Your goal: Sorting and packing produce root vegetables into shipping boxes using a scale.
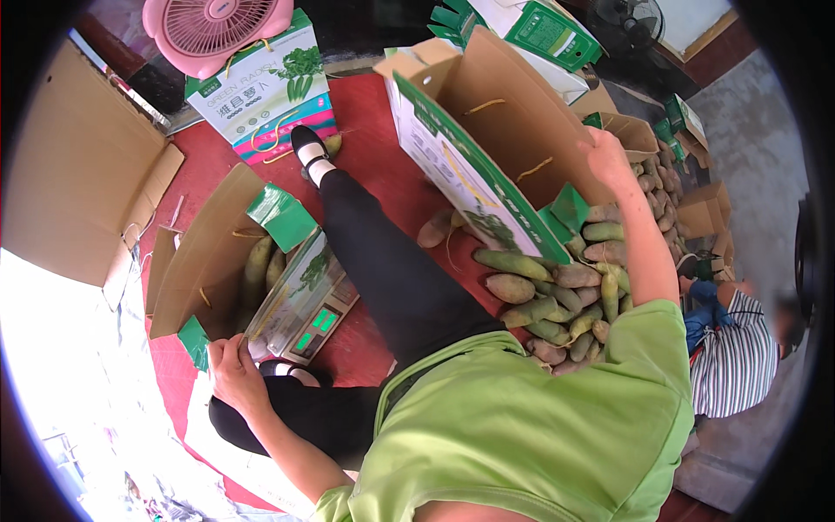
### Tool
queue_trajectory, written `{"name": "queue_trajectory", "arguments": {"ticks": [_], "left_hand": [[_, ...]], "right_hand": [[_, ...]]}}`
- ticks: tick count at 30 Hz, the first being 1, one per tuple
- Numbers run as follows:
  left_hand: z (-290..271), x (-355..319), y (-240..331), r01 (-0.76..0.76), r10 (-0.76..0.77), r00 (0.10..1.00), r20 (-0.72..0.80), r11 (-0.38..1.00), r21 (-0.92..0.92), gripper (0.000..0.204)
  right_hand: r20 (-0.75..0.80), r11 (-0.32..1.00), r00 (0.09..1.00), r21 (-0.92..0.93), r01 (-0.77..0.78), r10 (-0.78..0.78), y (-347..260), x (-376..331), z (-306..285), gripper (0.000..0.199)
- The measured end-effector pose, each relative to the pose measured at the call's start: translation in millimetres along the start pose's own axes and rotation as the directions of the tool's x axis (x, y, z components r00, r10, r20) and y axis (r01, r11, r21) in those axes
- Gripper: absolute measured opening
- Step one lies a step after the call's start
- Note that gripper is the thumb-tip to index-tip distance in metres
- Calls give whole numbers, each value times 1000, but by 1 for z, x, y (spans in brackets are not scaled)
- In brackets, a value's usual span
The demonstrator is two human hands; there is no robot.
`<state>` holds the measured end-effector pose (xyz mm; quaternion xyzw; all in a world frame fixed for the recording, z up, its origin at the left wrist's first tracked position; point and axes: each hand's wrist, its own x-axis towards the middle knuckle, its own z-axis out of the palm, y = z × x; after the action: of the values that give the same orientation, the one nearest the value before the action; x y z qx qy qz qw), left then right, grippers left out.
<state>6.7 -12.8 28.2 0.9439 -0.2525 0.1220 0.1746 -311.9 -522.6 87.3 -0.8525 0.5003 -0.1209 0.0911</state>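
My right hand (606, 161) is closed on the rim of a large open carton (513, 113), white and green outside and brown inside, which tilts above the red floor. No contents show in the part of it I can see. At the left, my left hand (237, 376) pinches the near edge of a second open carton (213, 235), beside its green corner flap (193, 339). Several long green radishes (257, 268) lie inside this carton. It rests on a digital scale (315, 335) with a lit green display.
A heap of green radishes (539, 309) lies right of my legs, partly behind the tilted carton. A pink fan (217, 35) sits on stacked gift boxes (261, 96) at the back. Another person in a striped shirt (739, 357) is at the right. A large brown carton (78, 165) stands far left.
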Motion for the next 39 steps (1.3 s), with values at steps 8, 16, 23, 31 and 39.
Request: {"name": "queue_trajectory", "arguments": {"ticks": [8, 16, 23, 31, 39], "left_hand": [[1, 0, -2, 24, -24, 1000, 14, 1000, 17, 8], [2, 1, 0, 30, -30, 1000, -6, 999, 44, 10], [4, 2, 0, 29, -28, 999, -28, 999, 39, 11], [6, 2, -2, 7, -3, 999, -53, 998, 68, 12], [11, 6, -1, -2, 5, 997, -75, 999, 40, 10]], "right_hand": [[70, 780, 989, 609, -146, 130, -40, 40, 53, 31], [-16, 561, 984, 823, -89, 179, -99, 109, 100, 28], [-39, 675, 989, 735, -71, 146, -114, 175, 147, 28], [-62, 546, 979, 836, -55, 193, -138, 204, 161, 31], [-161, 600, 982, 797, 68, 102, -145, 222, 244, 55]]}}
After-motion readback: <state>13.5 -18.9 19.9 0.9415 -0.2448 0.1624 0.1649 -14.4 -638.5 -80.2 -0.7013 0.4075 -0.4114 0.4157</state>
